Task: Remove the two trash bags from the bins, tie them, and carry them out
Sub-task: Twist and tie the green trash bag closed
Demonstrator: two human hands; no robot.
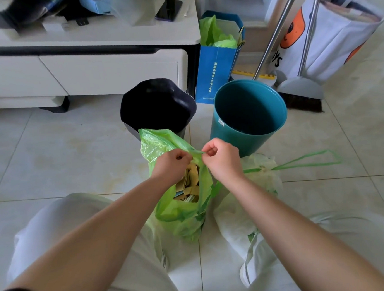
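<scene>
Floor [62, 159]: I see pale glossy tiles with thin grout lines and faint yellowish stains to the left of the bins.
Bins: the black bin [157, 106] and the teal bin [248, 114] stand on the floor side by side, close but apart; both show bare insides.
Bags on floor: the green trash bag [186, 214] sits open in front of the black bin; the white trash bag [254, 200] lies to its right, its green drawstring [306, 162] trailing over the tiles.
Behind the bins: a blue paper bag [215, 75] stands beside the white cabinet [90, 70]; a broom [301, 92] rests its bristles on the floor near a white printed bag [338, 44].
</scene>
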